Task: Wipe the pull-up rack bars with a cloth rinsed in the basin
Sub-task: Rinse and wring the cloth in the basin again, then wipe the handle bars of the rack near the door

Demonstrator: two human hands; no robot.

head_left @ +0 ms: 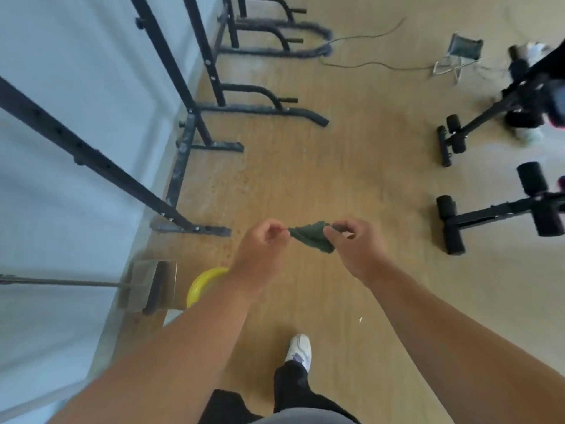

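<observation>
A small dark green cloth (312, 237) hangs bunched between my two hands above the wooden floor. My left hand (263, 246) pinches its left corner with curled fingers. My right hand (354, 246) pinches its right side. The black pull-up rack bars (91, 160) slant along the pale wall at left, with their feet bolted on the floor. A yellow basin (201, 286) sits on the floor below my left forearm, partly hidden by it.
More black rack frames (263, 105) stand along the wall farther ahead. Black benches with foam rollers (489, 215) stand at the right. A small folding stool (458, 56) and a cable (367, 35) lie at the back. My white shoe (299, 351) is below.
</observation>
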